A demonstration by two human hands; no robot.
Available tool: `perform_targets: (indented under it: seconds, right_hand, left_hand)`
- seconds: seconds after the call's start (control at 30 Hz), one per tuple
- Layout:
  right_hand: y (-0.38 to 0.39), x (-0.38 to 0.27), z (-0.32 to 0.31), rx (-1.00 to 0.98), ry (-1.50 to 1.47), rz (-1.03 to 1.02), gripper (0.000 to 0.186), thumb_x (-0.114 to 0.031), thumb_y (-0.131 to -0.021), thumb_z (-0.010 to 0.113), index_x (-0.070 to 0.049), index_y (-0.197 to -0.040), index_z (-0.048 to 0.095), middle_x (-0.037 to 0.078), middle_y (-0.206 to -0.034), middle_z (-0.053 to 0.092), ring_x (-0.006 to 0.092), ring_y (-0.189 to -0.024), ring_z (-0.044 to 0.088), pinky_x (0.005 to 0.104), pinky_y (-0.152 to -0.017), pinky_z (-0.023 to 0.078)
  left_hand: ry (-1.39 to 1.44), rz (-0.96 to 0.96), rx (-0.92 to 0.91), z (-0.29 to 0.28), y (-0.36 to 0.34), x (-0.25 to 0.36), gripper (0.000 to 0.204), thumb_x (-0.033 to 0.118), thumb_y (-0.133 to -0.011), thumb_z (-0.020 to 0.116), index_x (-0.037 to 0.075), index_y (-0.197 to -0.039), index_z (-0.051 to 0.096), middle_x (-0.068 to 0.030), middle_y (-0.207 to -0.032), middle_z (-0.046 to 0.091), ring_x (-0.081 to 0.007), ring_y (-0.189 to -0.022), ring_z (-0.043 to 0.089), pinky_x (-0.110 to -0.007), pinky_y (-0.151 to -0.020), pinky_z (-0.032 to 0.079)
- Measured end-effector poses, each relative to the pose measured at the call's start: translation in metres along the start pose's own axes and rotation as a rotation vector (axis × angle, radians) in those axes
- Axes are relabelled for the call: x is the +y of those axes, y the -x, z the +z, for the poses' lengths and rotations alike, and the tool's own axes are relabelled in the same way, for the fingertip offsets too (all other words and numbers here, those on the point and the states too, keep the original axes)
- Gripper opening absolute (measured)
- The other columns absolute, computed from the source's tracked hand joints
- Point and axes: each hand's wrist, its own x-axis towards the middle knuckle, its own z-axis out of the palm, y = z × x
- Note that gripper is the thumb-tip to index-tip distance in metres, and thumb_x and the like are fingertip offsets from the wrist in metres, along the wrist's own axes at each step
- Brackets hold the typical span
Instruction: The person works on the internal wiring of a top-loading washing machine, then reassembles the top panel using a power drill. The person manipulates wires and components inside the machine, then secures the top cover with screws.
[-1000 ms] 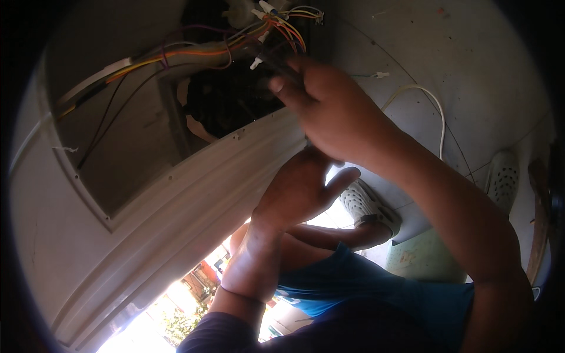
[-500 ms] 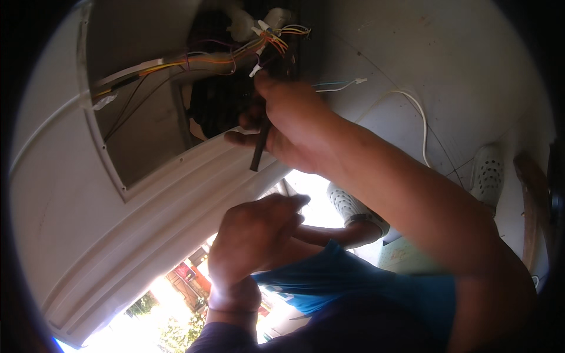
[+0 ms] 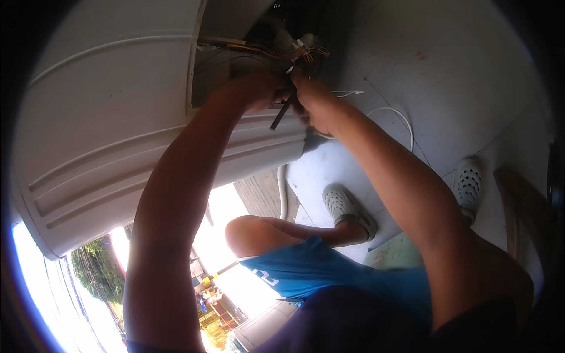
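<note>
My right hand (image 3: 318,103) is closed round a dark, straight rod (image 3: 280,117), whose lower end sticks out below the fingers. It is at the edge of a rectangular opening in a white appliance cabinet (image 3: 118,94). My left hand (image 3: 259,93) reaches across the opening from the left, its fingertips close to the rod and the right hand. Those left fingers are dark and partly hidden, so their grip is unclear. Just above both hands runs a bundle of orange, yellow and white wires (image 3: 265,53) with white connectors (image 3: 303,46).
On the tiled floor (image 3: 388,147), right of the cabinet, lie a white cable (image 3: 406,120) and a thin wire pair with a white plug (image 3: 353,92). My feet wear pale perforated clogs (image 3: 347,209). A curved brown wooden piece (image 3: 515,200) stands at far right.
My left hand has moved up and forward from near my knee to the opening, beside the right hand. The view has shifted, showing the cabinet farther right. My right hand keeps the rod.
</note>
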Motion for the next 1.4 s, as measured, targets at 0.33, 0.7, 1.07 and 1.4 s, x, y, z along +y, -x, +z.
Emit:
perform_targets:
  seconds: [0.33,0.7,1.07,1.4]
  right_hand:
    - [0.002,0.012,-0.051,0.079,1.300,-1.248,0.031,-0.026,-0.094,0.072,-0.010,-0.119,0.063,0.016,-0.118,0.064,0.0330,-0.111,0.063,0.0481,-0.092,0.054]
    - [0.020,0.026,-0.015,0.012,0.130,-0.314,0.036,-0.037,-0.105,0.057,-0.003,-0.117,0.055,0.013,-0.097,0.068,0.0274,-0.092,0.069,0.0422,-0.078,0.058]
    - [0.012,0.005,-0.011,-0.094,-0.159,-0.095,0.030,-0.034,-0.109,0.052,-0.005,-0.113,0.061,0.011,-0.090,0.068,0.0253,-0.083,0.071,0.0356,-0.066,0.059]
    - [-0.002,0.019,-0.045,0.125,1.142,-1.370,0.037,-0.038,-0.097,0.070,-0.006,-0.115,0.064,0.017,-0.112,0.068,0.0373,-0.100,0.065,0.0493,-0.087,0.052]
  left_hand:
    - [0.009,-0.003,0.018,0.021,-0.009,-0.018,0.030,0.025,-0.103,0.059,0.017,-0.131,0.065,-0.0116,-0.123,0.071,-0.0323,-0.111,0.068,-0.044,-0.095,0.054]
    - [0.387,-0.217,-0.088,0.024,-0.019,-0.024,0.032,0.024,-0.105,0.056,0.020,-0.136,0.062,-0.0123,-0.124,0.070,-0.0307,-0.110,0.069,-0.044,-0.093,0.055]
    - [0.221,-0.038,0.001,0.047,-0.037,-0.043,0.031,0.026,-0.106,0.055,0.011,-0.131,0.064,-0.0140,-0.118,0.070,-0.0270,-0.103,0.068,-0.040,-0.090,0.055]
    - [0.117,-0.021,-0.072,0.043,-0.034,-0.038,0.032,0.023,-0.104,0.055,0.016,-0.134,0.064,-0.0160,-0.118,0.071,-0.0335,-0.104,0.069,-0.044,-0.091,0.054]
